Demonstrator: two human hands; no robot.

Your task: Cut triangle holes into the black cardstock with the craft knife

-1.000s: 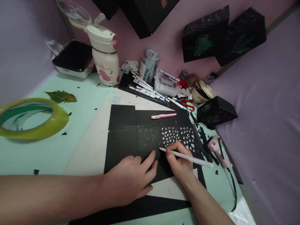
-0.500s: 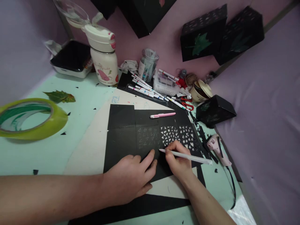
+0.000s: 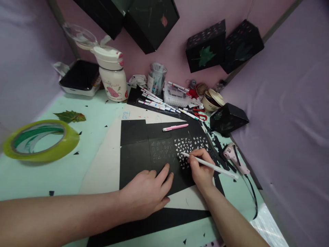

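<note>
Currently, right hand: you pinch the white pen.
Left hand: fingers spread, black card beneath.
Pen tip: outlining seems your step; strokes need steady card.

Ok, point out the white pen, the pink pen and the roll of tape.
White pen (image 3: 219,168): head view, on the barrel.
Pink pen (image 3: 176,127): head view, middle of the barrel.
Roll of tape (image 3: 71,140): head view, on the yellow-green ring.
</note>
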